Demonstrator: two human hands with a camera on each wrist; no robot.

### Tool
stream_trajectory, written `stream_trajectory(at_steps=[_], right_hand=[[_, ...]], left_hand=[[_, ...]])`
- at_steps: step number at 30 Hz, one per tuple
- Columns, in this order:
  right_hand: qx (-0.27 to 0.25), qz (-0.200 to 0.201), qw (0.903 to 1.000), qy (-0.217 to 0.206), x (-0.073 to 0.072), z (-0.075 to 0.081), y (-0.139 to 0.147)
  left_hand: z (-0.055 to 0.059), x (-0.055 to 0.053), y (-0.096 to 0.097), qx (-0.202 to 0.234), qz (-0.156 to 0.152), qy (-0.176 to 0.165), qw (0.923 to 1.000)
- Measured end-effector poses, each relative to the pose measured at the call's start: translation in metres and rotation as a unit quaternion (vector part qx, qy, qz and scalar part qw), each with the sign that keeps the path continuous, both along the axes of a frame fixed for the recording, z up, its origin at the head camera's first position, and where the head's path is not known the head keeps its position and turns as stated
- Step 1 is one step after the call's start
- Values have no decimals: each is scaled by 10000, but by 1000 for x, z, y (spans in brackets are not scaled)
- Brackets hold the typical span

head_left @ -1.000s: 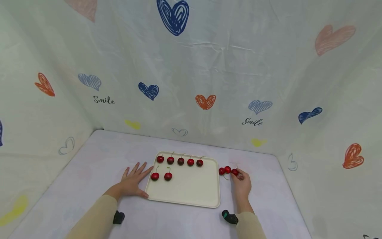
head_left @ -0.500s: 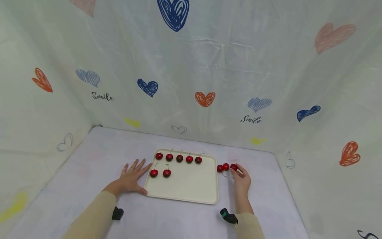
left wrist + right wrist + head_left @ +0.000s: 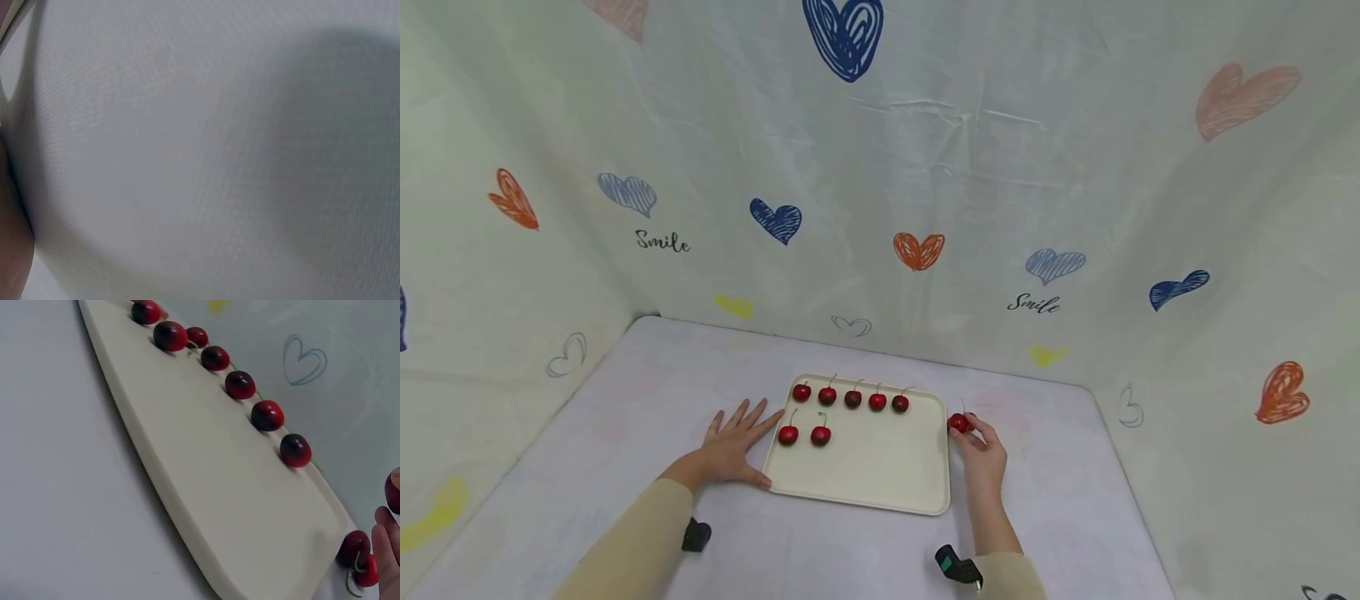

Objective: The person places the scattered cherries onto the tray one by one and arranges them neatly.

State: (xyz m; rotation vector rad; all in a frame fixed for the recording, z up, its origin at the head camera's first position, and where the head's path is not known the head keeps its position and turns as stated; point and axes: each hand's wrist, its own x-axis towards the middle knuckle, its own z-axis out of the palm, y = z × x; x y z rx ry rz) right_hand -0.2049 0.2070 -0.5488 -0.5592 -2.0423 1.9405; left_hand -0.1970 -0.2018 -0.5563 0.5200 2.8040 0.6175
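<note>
In the head view my left hand (image 3: pixel 727 451) lies with its fingers spread on the table, thumb and fingertips at the left edge of a cream tray (image 3: pixel 880 475). My right hand (image 3: pixel 982 457) is at the tray's right edge. Its thumb and fingers pinch a dark red cherry (image 3: pixel 393 492), seen at the right border of the right wrist view. Below that cherry, two more, a dark cherry (image 3: pixel 354 548) and a brighter red cherry (image 3: pixel 367 572), sit on the table beside the tray corner. On the tray, five cherries (image 3: pixel 853 399) line the back, and two (image 3: pixel 804 436) stand in front at left.
A white table (image 3: pixel 850 554) with faint prints carries the tray. Behind it hangs a white curtain (image 3: pixel 962 200) with printed hearts. A black wrist device (image 3: pixel 958 567) sits by the right sleeve. Pale cloth (image 3: pixel 156 156) fills most of the left wrist view.
My right hand has moved left with the pinched cherry, from beside the other two to over them at the tray's right edge. My left hand has stayed in place.
</note>
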Motion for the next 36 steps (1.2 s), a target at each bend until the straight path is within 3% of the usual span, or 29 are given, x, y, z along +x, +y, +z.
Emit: stream_trajectory(at_steps=[8,17,21,29,36], right_hand=[[-154,360,9992,-69,3,-1,-31],[-15,822,9959,375,8,-14,-64],[114,1207,9916,458,12,-16,-79],[369,1889,9785,740,27,6,-108],[340,2032,9753,801,26,7,-123]], left_hand=[[1,0,-1,-47,9,-22,10000],[-8,-2,-5,-116,-55,-34,9999],[-9,-2,-5,-127,36,-27,9999],[-4,-3,-2,-61,20,-42,10000],[-8,-6,-3,-159,54,-73,9998]])
